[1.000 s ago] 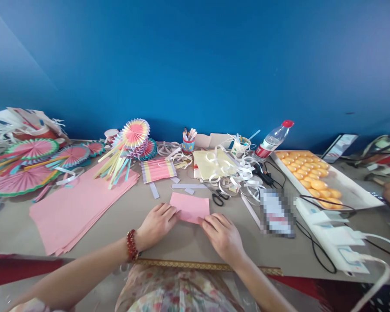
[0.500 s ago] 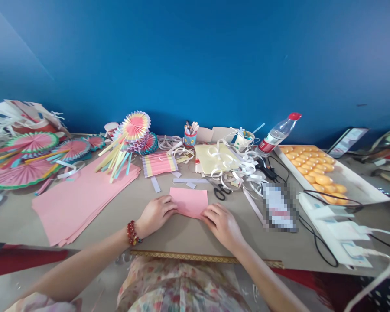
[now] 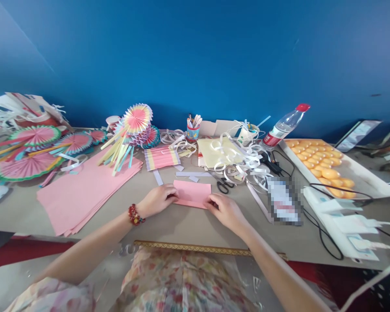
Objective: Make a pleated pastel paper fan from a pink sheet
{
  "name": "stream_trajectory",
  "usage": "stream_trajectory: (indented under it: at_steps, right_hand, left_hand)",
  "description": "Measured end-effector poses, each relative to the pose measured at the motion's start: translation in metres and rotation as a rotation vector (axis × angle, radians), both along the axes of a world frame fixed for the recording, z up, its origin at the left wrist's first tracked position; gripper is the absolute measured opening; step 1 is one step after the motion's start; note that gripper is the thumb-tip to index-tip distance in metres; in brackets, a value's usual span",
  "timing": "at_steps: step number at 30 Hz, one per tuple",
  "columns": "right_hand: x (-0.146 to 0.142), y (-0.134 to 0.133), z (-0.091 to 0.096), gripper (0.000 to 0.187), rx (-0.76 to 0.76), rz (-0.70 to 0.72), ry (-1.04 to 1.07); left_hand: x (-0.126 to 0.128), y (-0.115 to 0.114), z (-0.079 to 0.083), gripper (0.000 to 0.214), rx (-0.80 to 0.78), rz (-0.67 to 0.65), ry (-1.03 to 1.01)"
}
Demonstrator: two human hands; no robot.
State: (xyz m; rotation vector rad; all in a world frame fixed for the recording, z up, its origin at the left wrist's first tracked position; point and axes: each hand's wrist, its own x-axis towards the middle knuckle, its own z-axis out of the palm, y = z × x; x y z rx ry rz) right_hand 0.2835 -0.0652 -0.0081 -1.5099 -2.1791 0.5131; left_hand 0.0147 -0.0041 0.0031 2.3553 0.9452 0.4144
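A small pink sheet of paper (image 3: 193,192) lies in front of me, with a crease or narrow fold along its near edge. My left hand (image 3: 158,199) grips its left near corner between thumb and fingers. At the right near corner, my right hand (image 3: 225,211) is closed on the same sheet. Just beyond are pale lilac paper strips (image 3: 192,174) and a pleated pink and yellow paper piece (image 3: 162,157). Black scissors (image 3: 225,186) rest to the right of the sheet, partly under white curled paper strips (image 3: 254,164).
Large pink sheets (image 3: 91,190) are stacked at left, beside folded paper fans (image 3: 29,169). A pen cup (image 3: 193,133) and a bottle (image 3: 284,126) stand near the blue wall. At right are a tray of orange oval pieces (image 3: 325,164) and a power strip (image 3: 341,227) with cables.
The pink sheet's near edge has been turned up into a narrow fold, and the sheet looks shorter. Both hands keep hold of its corners. The camera view has shifted slightly.
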Motion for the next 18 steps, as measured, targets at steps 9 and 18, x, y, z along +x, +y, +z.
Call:
stream_trajectory:
  at_steps: [9, 18]
  right_hand:
    - [0.0, 0.006, 0.004, 0.009, -0.089, -0.003, -0.067]
    - [0.004, 0.011, 0.005, 0.008, -0.113, 0.018, -0.076]
  left_hand:
    - [-0.001, 0.013, -0.004, 0.022, -0.061, -0.054, -0.017]
    - [-0.003, 0.015, -0.005, 0.023, -0.092, -0.086, -0.028]
